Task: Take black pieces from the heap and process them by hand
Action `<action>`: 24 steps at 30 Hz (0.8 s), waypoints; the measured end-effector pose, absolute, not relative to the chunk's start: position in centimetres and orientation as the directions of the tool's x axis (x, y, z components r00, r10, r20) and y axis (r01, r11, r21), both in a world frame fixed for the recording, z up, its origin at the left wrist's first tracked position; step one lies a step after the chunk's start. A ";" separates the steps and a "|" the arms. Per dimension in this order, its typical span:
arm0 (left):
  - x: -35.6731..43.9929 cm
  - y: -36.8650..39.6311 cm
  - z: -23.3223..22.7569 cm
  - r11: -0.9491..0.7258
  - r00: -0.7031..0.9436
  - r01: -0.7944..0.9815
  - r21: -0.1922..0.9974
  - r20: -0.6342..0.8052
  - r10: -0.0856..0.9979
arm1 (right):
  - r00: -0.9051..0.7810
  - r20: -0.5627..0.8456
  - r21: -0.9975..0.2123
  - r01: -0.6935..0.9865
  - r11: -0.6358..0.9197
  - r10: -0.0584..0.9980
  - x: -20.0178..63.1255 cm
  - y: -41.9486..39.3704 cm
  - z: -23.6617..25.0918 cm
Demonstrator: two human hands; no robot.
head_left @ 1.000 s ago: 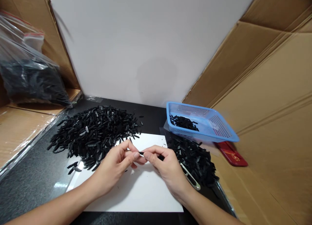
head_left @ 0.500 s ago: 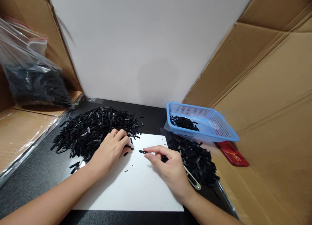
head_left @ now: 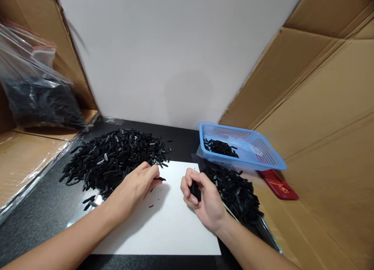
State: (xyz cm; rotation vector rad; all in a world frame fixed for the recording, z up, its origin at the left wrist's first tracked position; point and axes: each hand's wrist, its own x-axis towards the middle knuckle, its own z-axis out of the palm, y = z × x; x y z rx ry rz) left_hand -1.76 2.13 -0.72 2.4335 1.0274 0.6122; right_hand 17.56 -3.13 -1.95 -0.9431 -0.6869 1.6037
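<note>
Between the fingertips of my left hand (head_left: 140, 183) is a thin black strip (head_left: 160, 179), its end poking out to the right over a white sheet (head_left: 163, 227). A large heap of black dried-looking strips (head_left: 113, 157) lies just beyond this hand. My right hand (head_left: 204, 202), palm turned up and fingers curled, holds several black strips (head_left: 195, 191) over the sheet's right side. Beside it on the right is a second heap of black strips (head_left: 239, 196). A pale green handle (head_left: 230, 212) is mostly hidden by my right wrist. Small dark crumbs dot the sheet.
A blue perforated basket (head_left: 254, 147) with some black strips stands at the back right, near a red packet (head_left: 279, 186). A clear zip bag (head_left: 43, 98) of dark pieces leans at the left. Cardboard walls (head_left: 327, 106) flank the work surface, with a white panel (head_left: 181, 55) behind.
My right hand has turned palm up and curled its fingers, taking the strip from its fingertips into the hand. My left hand has moved slightly right with a strip now sticking out.
</note>
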 end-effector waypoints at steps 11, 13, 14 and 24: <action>-1.1 1.3 0.1 -0.329 0.571 0.321 0.888 0.096 0.816 | 0.045 0.021 -0.997 0.076 0.018 0.999 17.0 -3.3 -2.2; -0.9 1.2 0.1 -0.137 0.537 0.230 0.964 -0.008 0.844 | 0.074 0.011 -0.997 0.071 0.006 0.997 17.2 -3.3 -2.0; -0.8 1.2 0.1 -0.026 0.517 0.167 0.986 -0.065 0.854 | 0.091 0.008 -0.998 0.063 0.002 0.996 17.2 -3.3 -2.0; -0.6 0.4 0.7 0.525 0.514 -0.181 0.832 -0.375 0.772 | 0.153 0.019 -0.999 0.028 0.015 0.988 17.3 -3.8 -1.7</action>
